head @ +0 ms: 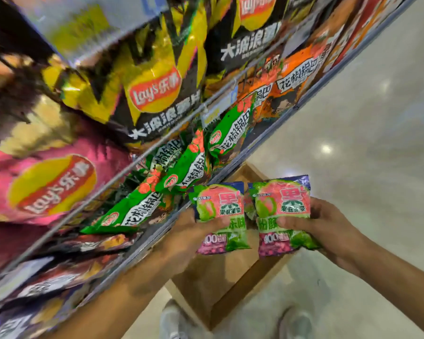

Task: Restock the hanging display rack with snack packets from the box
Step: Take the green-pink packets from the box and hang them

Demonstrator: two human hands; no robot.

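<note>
Head view. The left hand point(194, 231) grips one pink-and-green snack packet point(220, 216), thumb curled across its front. The right hand point(328, 228) grips a second, identical packet point(283, 216) the same way. Both packets sit side by side above the open cardboard box point(220, 277) on the floor, just beside the display rack point(157, 231).

Handling, as judged: the packets are light, soft film pouches, probably slick and easily crumpled. Grip the lower body as shown and keep the top seal free for hanging; no hang hole is discernible.

Legible print: each held packet shows a large "果" and "100". The big bags point(154, 91) on the rack read "Lay's 乐事" and "大波浪". The green hanging packets point(230, 135) read "花椒锅巴". Smaller text is blurred.
</note>
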